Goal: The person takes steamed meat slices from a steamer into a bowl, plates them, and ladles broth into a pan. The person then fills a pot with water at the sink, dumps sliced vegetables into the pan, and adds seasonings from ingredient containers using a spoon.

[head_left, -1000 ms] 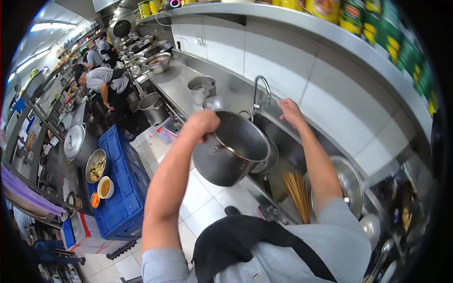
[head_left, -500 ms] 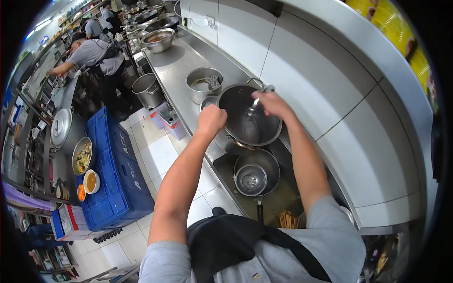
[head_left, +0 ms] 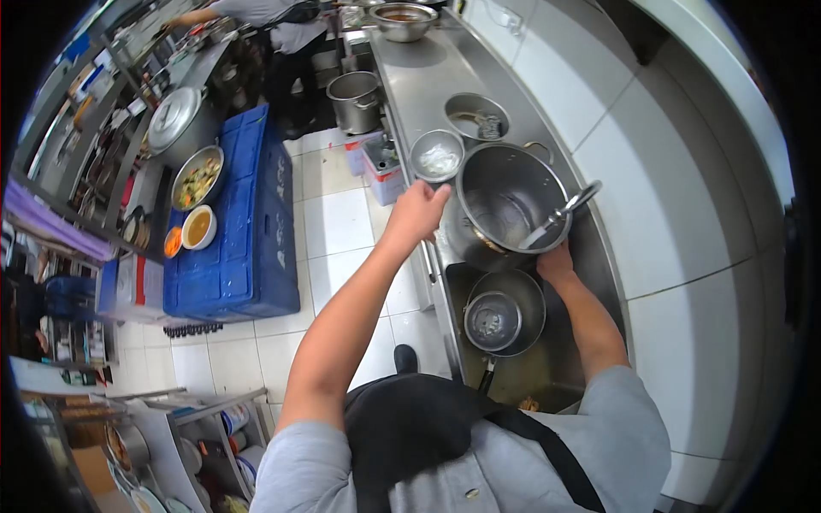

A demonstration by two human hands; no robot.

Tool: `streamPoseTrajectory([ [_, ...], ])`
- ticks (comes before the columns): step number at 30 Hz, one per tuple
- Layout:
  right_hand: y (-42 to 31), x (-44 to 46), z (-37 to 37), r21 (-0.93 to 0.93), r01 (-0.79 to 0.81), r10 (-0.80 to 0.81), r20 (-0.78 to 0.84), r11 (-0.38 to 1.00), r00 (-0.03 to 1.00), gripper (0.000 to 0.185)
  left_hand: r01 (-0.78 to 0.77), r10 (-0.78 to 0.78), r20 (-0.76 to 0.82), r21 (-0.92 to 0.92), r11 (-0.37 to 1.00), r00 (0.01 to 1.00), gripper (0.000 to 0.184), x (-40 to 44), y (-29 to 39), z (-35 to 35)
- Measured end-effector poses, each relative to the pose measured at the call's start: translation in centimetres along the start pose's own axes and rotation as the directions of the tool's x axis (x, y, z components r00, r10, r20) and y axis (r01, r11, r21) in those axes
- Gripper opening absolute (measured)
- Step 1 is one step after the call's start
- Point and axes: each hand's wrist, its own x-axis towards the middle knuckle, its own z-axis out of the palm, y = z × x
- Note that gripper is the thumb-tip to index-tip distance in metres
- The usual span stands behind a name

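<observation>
My left hand (head_left: 416, 214) is closed in a fist at the near edge of a small round metal bowl (head_left: 438, 156) with white, sudsy-looking contents. Right of it stands a deep metal pot (head_left: 475, 244), its dark inside facing up. A long metal utensil (head_left: 560, 214) leans in the pot, its looped handle over the right rim; I cannot make out its kind. Low against the pot's near right side is my right hand (head_left: 556, 263), its fingers hidden by the pot. Below, a small metal bowl (head_left: 493, 321) sits inside a black-handled pan (head_left: 532, 299) in the sink.
Water stands in the sink (head_left: 547, 376). Behind the pot are another metal pot (head_left: 476, 115) and a large bowl (head_left: 404, 21). To the left, a blue crate (head_left: 248, 214) carries food bowls. A co-worker (head_left: 291, 51) stands beyond the crate.
My right hand has let go of the utensil and moved down to the pot's side. The utensil now leans on the right rim. The small bowl by my left hand shows more fully. The view has shifted.
</observation>
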Motion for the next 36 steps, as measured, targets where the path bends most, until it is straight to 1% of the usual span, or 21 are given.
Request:
streamPoseTrajectory([
  [2,-0.9,0.1,-1.3,-0.046,-0.112,0.121,0.334,0.993,0.935,0.033,0.011,-0.012,-0.028,-0.047,0.999,1.0,0.039,-5.0,-3.6,-2.7],
  [4,-1.3,0.1,-1.2,0.106,-0.24,0.142,0.556,0.965,0.819,0.028,0.081,-0.084,-0.031,-0.088,0.993,0.996,0.035,-11.2,-9.5,-5.6],
  [5,-3.0,-0.6,-4.8,0.425,-0.533,0.319,0.478,0.731,0.818,0.028,0.155,-0.162,-0.04,-0.133,0.979,0.986,0.033,-14.8,-13.0,-7.2],
  [6,-0.7,-4.1,2.3,0.484,-0.584,0.418,0.413,0.651,0.809,0.033,0.223,-0.233,-0.078,-0.122,0.967,0.969,0.031,-19.0,-15.5,-9.0],
  [7,-2.1,-7.0,5.5,0.689,-0.347,0.565,-0.11,0.636,0.818,0.035,0.311,-0.328,-0.152,-0.124,0.942,0.932,0.03,-23.5,-18.8,-10.5],
  [8,-4.0,-7.4,-1.3,0.474,-0.641,0.453,0.458,0.604,0.765,0.035,0.418,-0.439,-0.208,-0.136,0.898,0.874,0.03,-28.5,-21.5,-12.2],
  [9,-5.0,-9.3,0.8,0.592,-0.468,0.412,0.239,0.656,0.879,0.03,0.533,-0.522,-0.297,-0.049,0.845,0.8,0.031,-33.7,-23.9,-13.6],
  [10,-6.5,-10.9,2.0,0.642,-0.268,0.346,0.005,0.718,0.938,0.025,0.569,-0.444,-0.474,0.155,0.808,0.76,0.034,-38.5,-29.5,-13.6],
  [12,-11.4,-9.3,1.7,0.654,-0.279,0.294,0.091,0.703,0.952,0.023,0.754,-0.623,-0.566,-0.005,0.657,0.54,0.037,-48.9,-33.2,-14.0],
  [13,-14.6,-8.2,-2.2,0.684,-0.129,0.054,0.13,0.718,0.99,0.022,0.8,-0.669,-0.601,-0.08,0.595,0.437,0.037,-53.6,-34.9,-13.4],
  [14,-19.5,-6.8,-7.2,0.713,0.014,-0.178,0.155,0.701,0.972,0.022,0.824,-0.676,-0.64,-0.117,0.554,0.364,0.037,-58.1,-38.2,-12.2],
  [16,-29.7,-3.9,-14.5,0.818,0.156,-0.249,-0.016,0.554,0.968,0.022,0.841,-0.681,-0.678,-0.171,0.513,0.277,0.037,-64.4,-40.9,-11.0],
  [17,-34.6,-2.4,-17.5,0.85,0.171,-0.351,0.017,0.498,0.936,0.022,0.837,-0.797,-0.557,-0.303,0.455,0.232,0.037,-67.2,-40.5,-10.6],
  [18,-38.9,-1.5,-20.2,0.878,0.178,-0.452,0.048,0.444,0.891,0.022,0.824,-0.89,-0.411,-0.423,0.377,0.197,0.038,-69.6,-40.2,-10.1],
  [21,-51.6,-1.3,-22.3,0.879,0.362,-0.712,-0.037,0.311,0.701,0.02,0.722,-0.913,-0.351,-0.575,0.386,0.209,0.036,-75.1,-41.1,-8.5],
  [24,-62.4,-3.9,-21.0,0.836,0.516,-0.936,-0.01,0.185,0.351,0.019,0.641,-0.859,-0.477,-0.604,0.473,0.185,0.038,-79.3,-42.2,-6.6],
  [26,-67.9,-7.1,-21.8,0.837,0.523,-0.986,0.126,0.162,0.104,0.024,0.627,-0.805,-0.57,-0.57,0.532,0.164,0.036,-82.0,-43.2,-5.5],
  [28,-72.3,-9.6,-24.6,0.845,0.534,-0.971,0.119,-0.01,-0.207,0.028,0.074,-0.866,-0.498,-0.866,0.495,-0.04,0.03,-84.1,-41.8,-5.5],
  [31,-77.1,-12.8,-31.1,0.934,0.344,-0.955,0.007,-0.1,-0.298,0.031,-0.253,-0.792,-0.552,-0.753,0.608,-0.261,0.022,-88.4,-40.9,-9.5],
  [33,-84.1,-14.7,-32.6,0.752,0.645,-0.859,0.235,-0.135,-0.454,0.031,-0.284,-0.69,-0.62,-0.631,0.722,-0.375,0.019,-91.9,-41.3,-14.9],
  [36,-90.7,-17.0,-36.5,0.68,0.702,-0.884,0.174,-0.21,-0.434,0.028,-0.379,-0.6,-0.621,-0.465,0.8,-0.504,0.019,-96.9,-36.6,-25.8],
])
